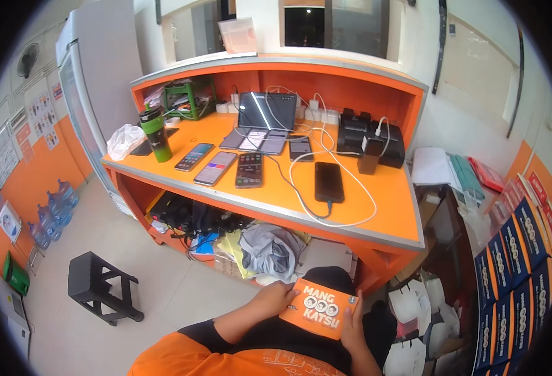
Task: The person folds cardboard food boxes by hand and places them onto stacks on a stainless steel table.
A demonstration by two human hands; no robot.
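An orange printed cardboard box [317,325], bearing white writing and three cartoon faces, is held over my lap, its printed face tilted up to me. My left hand [278,298] grips its left edge, the thumb on top. On the opposite edge is my right hand [352,329], thumb lying on the printed side. The fingers beneath the box are hidden. Beyond my knees stands an orange desk [276,192] with several smartphones, among them a black phone [329,182] plugged into a cable. Behind them a laptop [266,113] sits with its lid raised.
A green-and-black tumbler [154,134] and a plastic bag [126,141] occupy the desk's left end; black printers [370,136] are at its right. Dark-blue boxes [511,282] are stacked to my right, near white cartons [410,305]. A black stool [99,286] stands on the left floor.
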